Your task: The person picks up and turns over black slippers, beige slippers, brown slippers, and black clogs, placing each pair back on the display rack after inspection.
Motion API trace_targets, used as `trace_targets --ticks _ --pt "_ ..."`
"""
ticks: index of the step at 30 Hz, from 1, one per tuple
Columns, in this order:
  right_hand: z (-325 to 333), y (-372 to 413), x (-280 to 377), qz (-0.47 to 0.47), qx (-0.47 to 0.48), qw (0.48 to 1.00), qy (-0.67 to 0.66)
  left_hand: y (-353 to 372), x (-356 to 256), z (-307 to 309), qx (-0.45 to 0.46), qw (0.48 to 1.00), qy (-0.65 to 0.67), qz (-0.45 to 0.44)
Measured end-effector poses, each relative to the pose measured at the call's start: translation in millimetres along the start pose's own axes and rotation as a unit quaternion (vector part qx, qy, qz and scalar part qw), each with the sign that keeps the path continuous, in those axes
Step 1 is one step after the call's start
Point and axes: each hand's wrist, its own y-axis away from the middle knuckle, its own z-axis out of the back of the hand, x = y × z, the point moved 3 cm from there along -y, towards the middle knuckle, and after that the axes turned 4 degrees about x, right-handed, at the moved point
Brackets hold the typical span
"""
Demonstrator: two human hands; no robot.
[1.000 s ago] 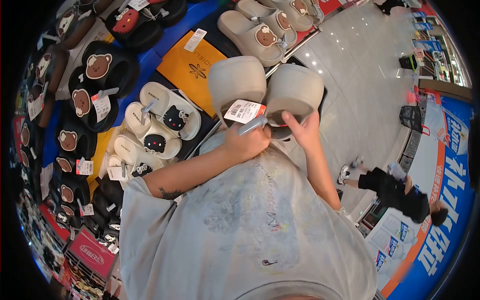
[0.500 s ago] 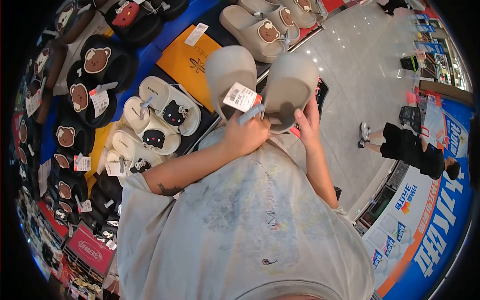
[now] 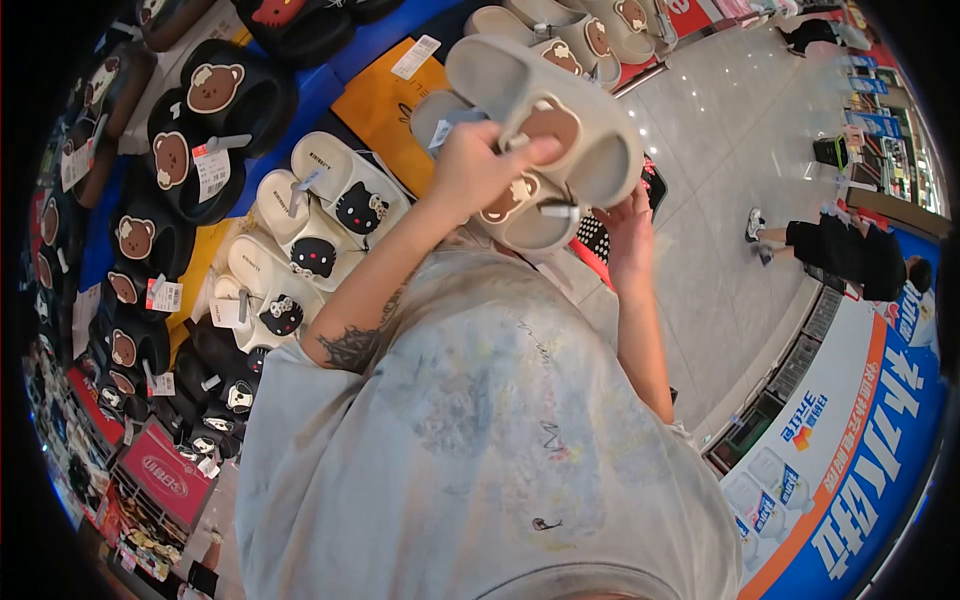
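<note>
My left hand (image 3: pixel 478 165) is raised and grips a pair of beige slippers by the strap. The upper slipper (image 3: pixel 600 150) is tilted with its strap side toward me. A brown bear face shows on the lower slipper (image 3: pixel 520 215). My right hand (image 3: pixel 632 222) holds the lower slipper's right edge, fingers pointing up. A price tag peeks out behind my left hand. My grey T-shirt fills the lower part of the view.
A slanted display rack on the left holds white cat-face slippers (image 3: pixel 340 205), black bear-face slippers (image 3: pixel 215 100), an orange box (image 3: pixel 385 100) and more beige bear slippers (image 3: pixel 590 35). A person in black (image 3: pixel 850 255) walks on the tiled floor at right, beside a blue banner (image 3: pixel 860 480).
Both hands lifted the slipper pair and turned it over: the soles and price tag faced me before, now the straps and bear faces do. The passer-by moved farther up the aisle.
</note>
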Motion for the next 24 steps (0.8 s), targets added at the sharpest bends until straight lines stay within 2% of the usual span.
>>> trace_targets --ticks 1,2,4,7,8,9,12,14,17,19,24 --pt "0.4 -2.3 0.6 0.002 0.000 1.000 0.000 -3.9 2.3 5.6 -0.033 0.984 0.171 -0.020" --pt "-0.4 -3.6 0.8 0.002 0.011 1.000 0.003 -6.4 3.1 11.2 -0.032 0.985 0.171 -0.020" --pt "-2.0 -4.9 1.3 -0.001 0.029 1.000 0.004 -10.4 10.0 21.9 -0.038 0.902 0.425 0.070" --pt "-7.5 -3.6 -0.5 -0.021 0.028 0.999 -0.002 -5.9 9.7 23.7 0.019 0.808 0.579 0.109" --pt "-9.7 -2.8 -1.8 -0.027 0.028 0.999 -0.010 -1.0 8.7 21.0 0.065 0.764 0.630 0.121" --pt "-12.8 -3.4 -3.1 -0.026 0.029 0.999 -0.012 14.6 1.9 22.7 0.027 0.876 0.475 -0.076" --pt "-21.5 -2.1 -2.0 -0.074 -0.013 0.996 -0.051 14.3 2.4 22.5 0.035 0.868 0.491 -0.069" --pt "-26.3 -1.1 -0.8 -0.075 -0.013 0.995 -0.071 62.4 0.7 22.5 0.043 0.856 0.511 -0.062" --pt "-31.1 3.3 8.0 -0.084 -0.019 0.990 -0.114 67.4 1.3 17.6 0.052 0.836 0.543 -0.054" --pt "-34.1 6.7 8.9 -0.130 0.004 0.971 -0.202 70.6 0.6 14.1 0.056 0.824 0.562 -0.049" --pt "-39.4 12.1 9.5 -0.127 -0.010 0.967 -0.220 63.6 3.5 12.5 0.075 0.793 0.603 -0.037"
